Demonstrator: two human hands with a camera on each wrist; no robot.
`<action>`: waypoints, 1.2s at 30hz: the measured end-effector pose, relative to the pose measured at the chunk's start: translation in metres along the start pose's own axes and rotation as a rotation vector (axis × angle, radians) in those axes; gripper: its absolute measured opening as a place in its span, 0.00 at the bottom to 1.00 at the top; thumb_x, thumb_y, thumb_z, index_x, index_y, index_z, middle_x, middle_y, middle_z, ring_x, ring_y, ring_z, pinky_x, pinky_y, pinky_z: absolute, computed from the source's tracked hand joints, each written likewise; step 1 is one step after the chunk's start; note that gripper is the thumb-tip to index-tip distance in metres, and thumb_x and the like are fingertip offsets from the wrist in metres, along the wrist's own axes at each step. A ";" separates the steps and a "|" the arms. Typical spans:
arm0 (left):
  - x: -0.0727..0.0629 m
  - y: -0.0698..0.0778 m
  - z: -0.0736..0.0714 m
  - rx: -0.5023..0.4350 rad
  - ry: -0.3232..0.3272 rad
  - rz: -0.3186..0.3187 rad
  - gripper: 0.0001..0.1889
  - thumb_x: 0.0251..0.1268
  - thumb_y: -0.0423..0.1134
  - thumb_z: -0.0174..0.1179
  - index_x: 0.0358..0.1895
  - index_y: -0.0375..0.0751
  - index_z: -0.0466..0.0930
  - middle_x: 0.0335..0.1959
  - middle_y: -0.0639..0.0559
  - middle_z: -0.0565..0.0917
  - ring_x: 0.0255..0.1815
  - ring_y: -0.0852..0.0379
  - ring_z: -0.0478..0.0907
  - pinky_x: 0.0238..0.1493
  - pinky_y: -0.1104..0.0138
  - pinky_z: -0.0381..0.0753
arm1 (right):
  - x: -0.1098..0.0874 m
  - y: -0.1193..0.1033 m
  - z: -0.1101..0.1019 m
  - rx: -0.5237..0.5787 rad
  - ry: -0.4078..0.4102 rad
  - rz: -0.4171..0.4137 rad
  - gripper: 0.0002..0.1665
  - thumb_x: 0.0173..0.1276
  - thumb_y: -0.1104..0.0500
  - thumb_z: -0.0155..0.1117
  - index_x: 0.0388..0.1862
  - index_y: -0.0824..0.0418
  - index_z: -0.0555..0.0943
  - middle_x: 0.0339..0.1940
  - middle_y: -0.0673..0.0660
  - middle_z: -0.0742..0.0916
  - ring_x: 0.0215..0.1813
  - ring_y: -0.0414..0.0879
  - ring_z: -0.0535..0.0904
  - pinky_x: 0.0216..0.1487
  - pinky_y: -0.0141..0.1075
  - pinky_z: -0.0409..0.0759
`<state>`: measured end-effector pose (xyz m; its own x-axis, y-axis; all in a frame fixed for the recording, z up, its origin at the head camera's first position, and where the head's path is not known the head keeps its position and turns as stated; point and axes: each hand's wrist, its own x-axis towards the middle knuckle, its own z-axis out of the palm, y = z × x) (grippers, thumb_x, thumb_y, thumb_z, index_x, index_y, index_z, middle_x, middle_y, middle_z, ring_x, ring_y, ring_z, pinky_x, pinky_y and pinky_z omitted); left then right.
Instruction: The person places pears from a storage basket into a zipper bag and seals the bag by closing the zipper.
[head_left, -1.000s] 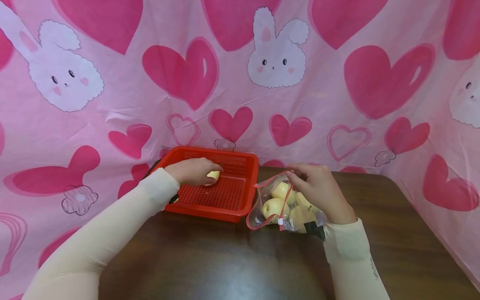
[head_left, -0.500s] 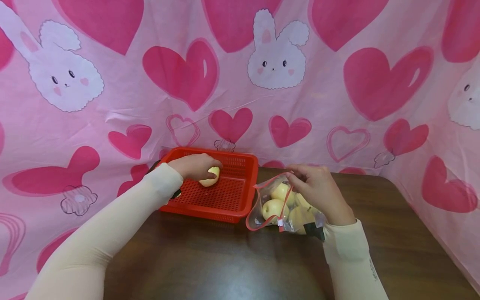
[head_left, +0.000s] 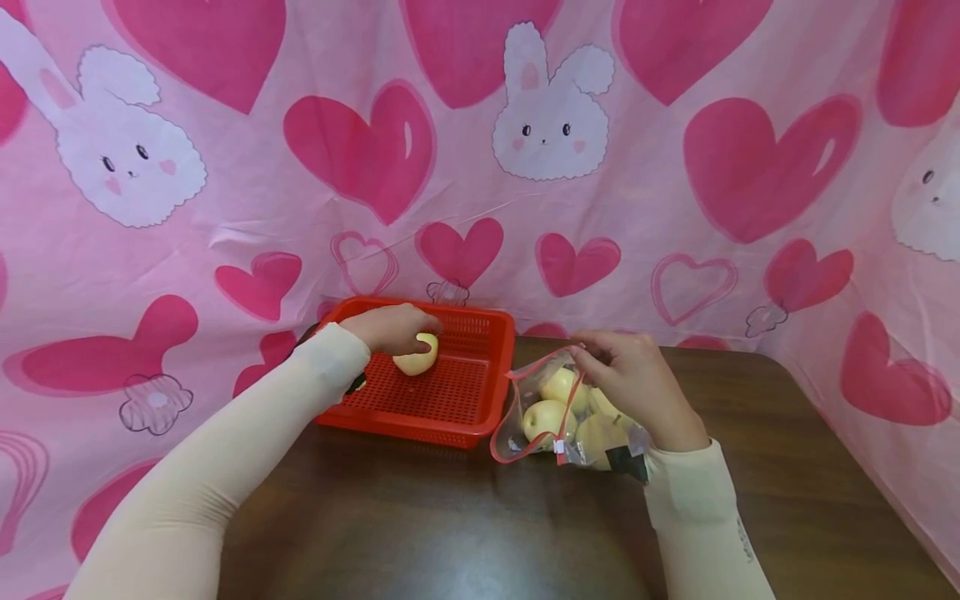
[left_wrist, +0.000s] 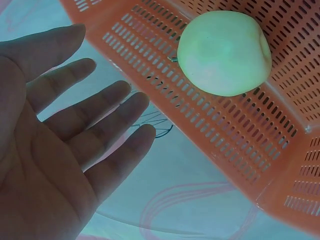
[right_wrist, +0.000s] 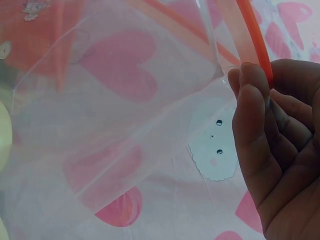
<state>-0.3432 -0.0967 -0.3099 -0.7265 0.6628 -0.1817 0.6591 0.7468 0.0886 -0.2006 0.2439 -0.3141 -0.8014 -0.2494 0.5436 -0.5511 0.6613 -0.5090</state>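
A pale yellow apple [head_left: 415, 358] lies in the red perforated plastic basket [head_left: 408, 428]. My left hand [head_left: 396, 327] is over the apple's far left side in the head view. In the left wrist view its fingers are spread and apart from the apple [left_wrist: 225, 52]. To the right of the basket, my right hand [head_left: 637, 379] pinches the red rim of a clear zip bag [head_left: 505, 455] between thumb and fingertips, keeping its mouth open towards the basket. Several pale yellow apples [head_left: 550, 419] are inside the bag. In the right wrist view the pinched rim [right_wrist: 257, 45] shows clearly.
The basket and bag stand on a dark brown wooden table [head_left: 450, 517]. Behind and at both sides hangs a pink cloth [head_left: 465, 187] with hearts and rabbits. A white slider [head_left: 558, 447] sits on the bag's rim.
My left hand has drawn up and back from the apple, which now shows more fully in the basket. My right hand still holds the bag rim in the same place.
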 end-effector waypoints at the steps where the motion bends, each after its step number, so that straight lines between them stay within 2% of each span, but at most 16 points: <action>1: 0.001 -0.001 0.000 0.000 0.000 -0.004 0.23 0.68 0.43 0.61 0.65 0.47 0.75 0.60 0.48 0.78 0.61 0.50 0.74 0.60 0.54 0.73 | 0.000 0.000 0.000 0.000 -0.001 0.001 0.14 0.64 0.62 0.70 0.49 0.59 0.86 0.23 0.45 0.83 0.23 0.38 0.78 0.28 0.33 0.81; 15: 0.013 -0.011 0.004 -0.025 0.003 -0.067 0.28 0.67 0.44 0.62 0.68 0.42 0.71 0.62 0.45 0.76 0.63 0.47 0.71 0.61 0.51 0.71 | 0.000 0.001 0.001 0.001 -0.010 -0.002 0.13 0.64 0.63 0.69 0.48 0.59 0.86 0.23 0.45 0.83 0.23 0.38 0.78 0.27 0.33 0.81; 24: 0.021 -0.018 0.010 -0.053 0.070 -0.130 0.33 0.66 0.49 0.62 0.70 0.39 0.67 0.63 0.42 0.75 0.64 0.43 0.70 0.62 0.48 0.69 | 0.000 0.002 0.002 -0.003 -0.001 -0.011 0.13 0.64 0.63 0.69 0.48 0.59 0.86 0.24 0.45 0.83 0.23 0.37 0.78 0.27 0.33 0.81; 29: 0.024 -0.020 0.014 -0.069 0.047 -0.150 0.32 0.65 0.49 0.62 0.69 0.39 0.68 0.62 0.42 0.76 0.62 0.43 0.72 0.61 0.47 0.69 | -0.001 0.003 0.002 0.005 -0.006 0.009 0.14 0.64 0.63 0.70 0.49 0.60 0.86 0.25 0.46 0.84 0.23 0.38 0.78 0.28 0.33 0.81; 36: 0.026 -0.020 0.016 -0.086 0.036 -0.145 0.31 0.65 0.48 0.63 0.68 0.39 0.70 0.62 0.42 0.76 0.62 0.44 0.72 0.62 0.47 0.68 | 0.000 0.003 0.001 -0.007 0.006 -0.004 0.14 0.63 0.62 0.70 0.49 0.60 0.86 0.26 0.46 0.84 0.22 0.37 0.78 0.28 0.33 0.81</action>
<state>-0.3721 -0.0953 -0.3322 -0.8202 0.5481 -0.1640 0.5290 0.8357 0.1473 -0.2022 0.2446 -0.3164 -0.7977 -0.2478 0.5497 -0.5526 0.6652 -0.5021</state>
